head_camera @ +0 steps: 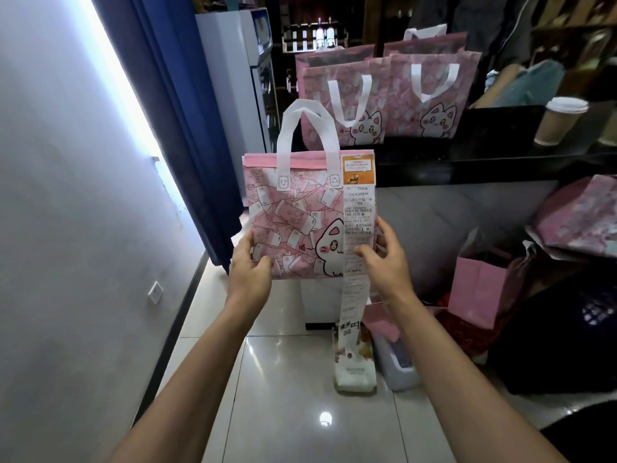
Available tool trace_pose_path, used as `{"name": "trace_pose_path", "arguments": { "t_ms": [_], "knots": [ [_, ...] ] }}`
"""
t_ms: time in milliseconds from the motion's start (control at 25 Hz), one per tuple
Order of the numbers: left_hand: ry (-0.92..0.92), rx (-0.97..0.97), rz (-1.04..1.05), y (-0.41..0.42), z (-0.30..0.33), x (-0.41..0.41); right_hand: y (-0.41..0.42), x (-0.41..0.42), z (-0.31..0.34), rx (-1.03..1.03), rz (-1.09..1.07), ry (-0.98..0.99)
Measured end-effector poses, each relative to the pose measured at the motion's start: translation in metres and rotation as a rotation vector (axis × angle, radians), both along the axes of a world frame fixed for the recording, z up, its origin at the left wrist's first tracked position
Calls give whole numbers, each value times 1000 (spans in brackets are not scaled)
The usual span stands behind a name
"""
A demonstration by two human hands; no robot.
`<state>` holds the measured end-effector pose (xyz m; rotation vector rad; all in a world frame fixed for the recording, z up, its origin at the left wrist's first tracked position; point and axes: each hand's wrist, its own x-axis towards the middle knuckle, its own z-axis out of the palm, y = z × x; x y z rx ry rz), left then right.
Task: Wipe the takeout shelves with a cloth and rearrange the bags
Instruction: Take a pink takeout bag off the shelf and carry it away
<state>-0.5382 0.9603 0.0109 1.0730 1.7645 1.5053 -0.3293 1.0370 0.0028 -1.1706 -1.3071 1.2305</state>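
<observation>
I see the pink non-woven cat-print takeout bag with white handles [300,222] held up in mid-air in front of the black shelf [500,162]. Left hand [248,262] grips its lower left edge, fingers curled behind and out of sight. Right hand [384,252] pinches the lower right edge, thumb pressing the long white paper receipt [357,235], which hangs below the bag; its print is too small to read. Two matching pink bags [387,95] stand on the shelf, near a lidded brown paper cup [559,120]. Right-side clutter is dark and indistinct.
</observation>
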Motion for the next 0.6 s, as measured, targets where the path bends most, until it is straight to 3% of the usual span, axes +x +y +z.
{"name": "trace_pose_path", "arguments": {
  "t_ms": [600],
  "knots": [
    [66,18,-111,77,1,-40,49,-31,1,22,-143,27]
  ]
}}
